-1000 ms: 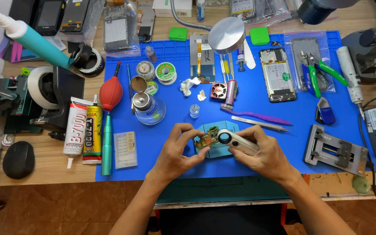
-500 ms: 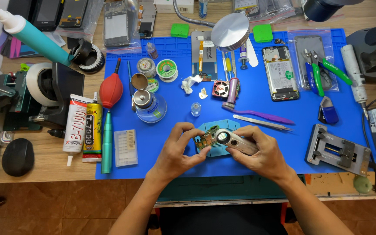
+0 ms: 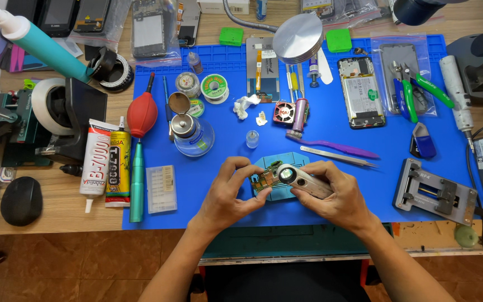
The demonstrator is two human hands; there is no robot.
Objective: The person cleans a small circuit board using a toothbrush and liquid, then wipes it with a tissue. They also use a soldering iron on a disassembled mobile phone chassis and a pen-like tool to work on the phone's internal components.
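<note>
Centrally, a small circuit board point(image 3: 268, 175) is pinched by the left hand point(image 3: 231, 193) over a teal holder point(image 3: 284, 188) on the blue mat point(image 3: 208, 184); a magnifier point(image 3: 304, 180) is gripped by the right hand point(image 3: 336, 196), lens kept just above the board for close viewing.

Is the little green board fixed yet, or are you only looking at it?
Done: an opened phone lies apart on the blue mat. In hand: the left hand pinches the small circuit board while the right hand holds a silver magnifier over it. Left: the tweezers lie unused and the phone is open.
</note>
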